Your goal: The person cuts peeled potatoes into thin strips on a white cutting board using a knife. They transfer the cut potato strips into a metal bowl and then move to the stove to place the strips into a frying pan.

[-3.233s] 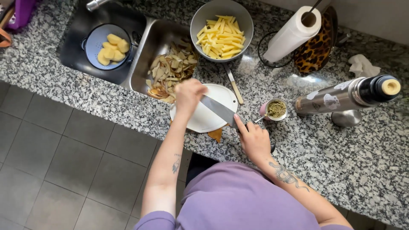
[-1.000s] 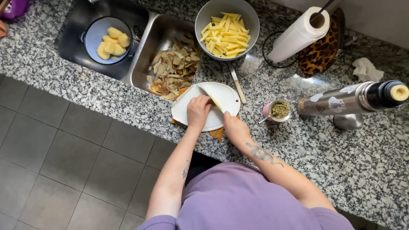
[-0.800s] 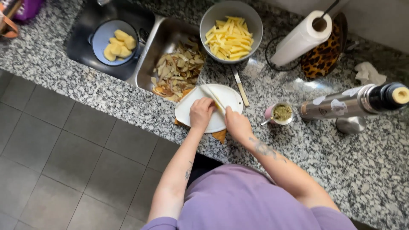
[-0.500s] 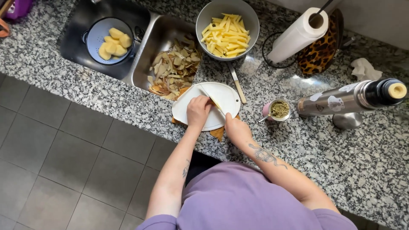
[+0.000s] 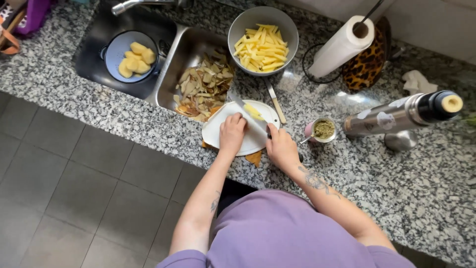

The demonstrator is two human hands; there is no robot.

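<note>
Since three seconds ago our knife (image 5: 248, 110) has come down from mid-air onto the potato piece (image 5: 254, 111) on the white plate (image 5: 218, 134). Right hand (image 5: 280, 148) grips the handle, left hand (image 5: 232, 133) pins potato. Bowl of cut sticks (image 5: 262, 47) at twelve fills; whole peeled potatoes (image 5: 134, 58) wait at ten.

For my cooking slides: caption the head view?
Left hand steadies potato on white plate; right hand slices with knife.

A purple short-sleeved shirt, bare forearms, each with 1 dark tattoo.
</note>
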